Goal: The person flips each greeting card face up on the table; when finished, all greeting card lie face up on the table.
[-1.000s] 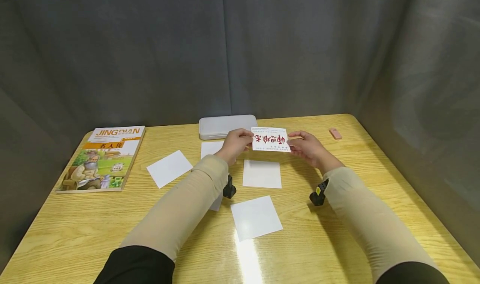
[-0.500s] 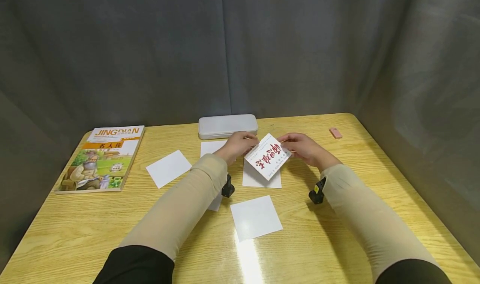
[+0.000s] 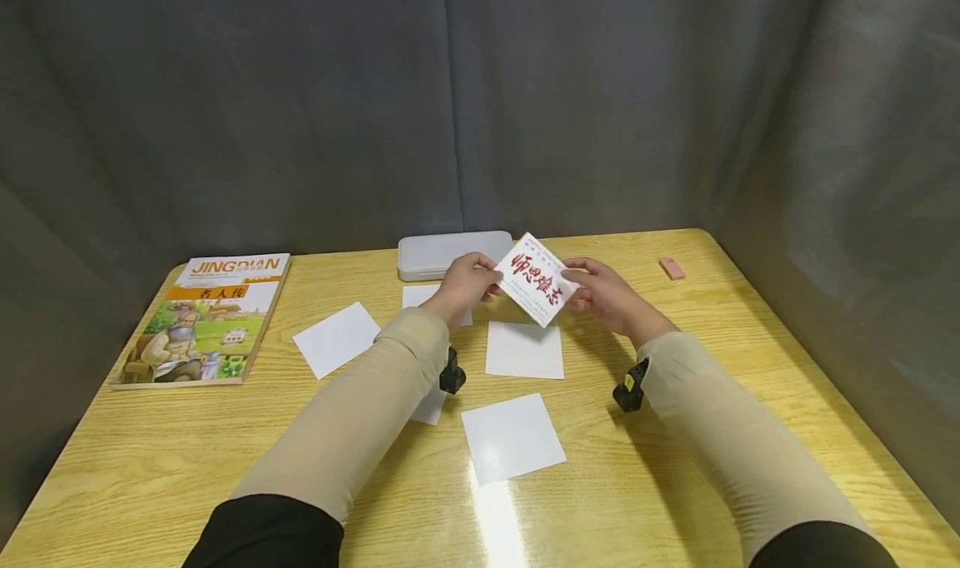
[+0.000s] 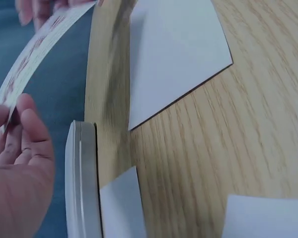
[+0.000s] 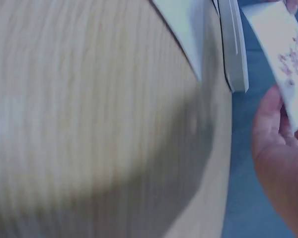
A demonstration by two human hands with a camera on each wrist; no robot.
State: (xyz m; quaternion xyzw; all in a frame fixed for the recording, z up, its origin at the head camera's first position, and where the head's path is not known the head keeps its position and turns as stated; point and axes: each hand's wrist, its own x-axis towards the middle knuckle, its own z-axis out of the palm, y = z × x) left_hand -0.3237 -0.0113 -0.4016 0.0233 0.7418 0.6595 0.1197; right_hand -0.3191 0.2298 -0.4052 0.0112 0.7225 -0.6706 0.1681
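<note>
A white card printed with red Chinese characters is held up above the table, turned so a corner points up. My left hand pinches its left corner between thumb and fingers. At the opposite corner, my right hand pinches it too. The card bows slightly in the left wrist view, its printed face partly showing. Under it lies a blank white card. Nearer to me is another blank card, and a third lies to the left. Two more white pieces are partly covered by my left arm and hand.
A white flat case stands at the table's back edge, just behind my left hand. A book with an illustrated cover lies at far left. A small pink block sits at back right. Grey curtain encloses the back and sides.
The printed card has been turned round between my hands: its characters were upside down and now read upright on a slant. The cards on the table have stayed put.
</note>
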